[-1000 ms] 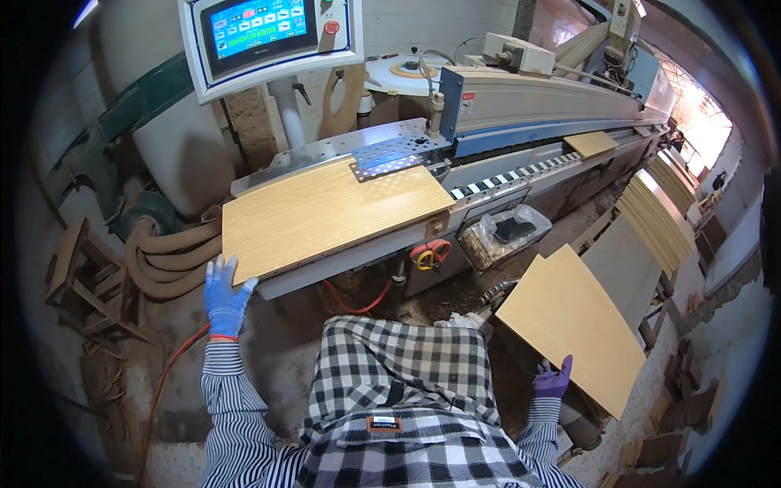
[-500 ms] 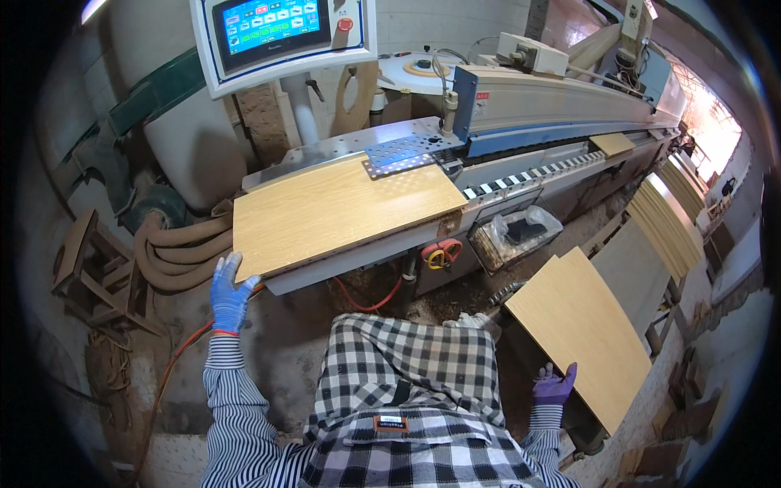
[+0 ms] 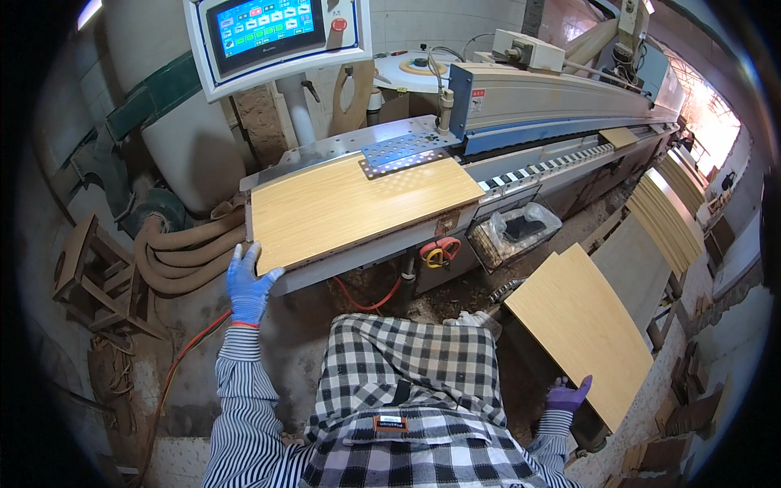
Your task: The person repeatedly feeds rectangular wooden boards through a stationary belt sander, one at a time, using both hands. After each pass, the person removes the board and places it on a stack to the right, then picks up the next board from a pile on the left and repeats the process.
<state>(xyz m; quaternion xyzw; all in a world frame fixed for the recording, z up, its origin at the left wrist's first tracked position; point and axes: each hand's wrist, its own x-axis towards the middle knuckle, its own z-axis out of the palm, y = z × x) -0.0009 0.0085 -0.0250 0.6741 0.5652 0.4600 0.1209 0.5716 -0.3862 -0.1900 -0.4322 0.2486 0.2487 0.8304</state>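
Observation:
A wood-grain board (image 3: 366,207) lies flat on the bed of a long edge-banding machine (image 3: 561,106), its far side under a blue perforated plate (image 3: 399,151). My left hand (image 3: 249,289), in a blue glove, presses against the board's near left corner with thumb and fingers spread. To my right, another wood-grain board (image 3: 582,325) lies on top of a stack. My right hand (image 3: 567,396), in a purple glove, is at that board's near edge, thumb over the top. Its other fingers are partly hidden at the edge.
A control screen (image 3: 267,31) with a red button stands at the upper left. Ribbed hoses (image 3: 191,252) and a wooden stool (image 3: 102,276) are at the left. Scissors (image 3: 439,253) hang on the machine's front, beside a lined bin (image 3: 517,232). More boards (image 3: 663,215) are stacked far right.
The board on the machine has slid to the right, with my left hand following at its corner. My right hand has shifted slightly right and down, its thumb now over the stacked board's edge.

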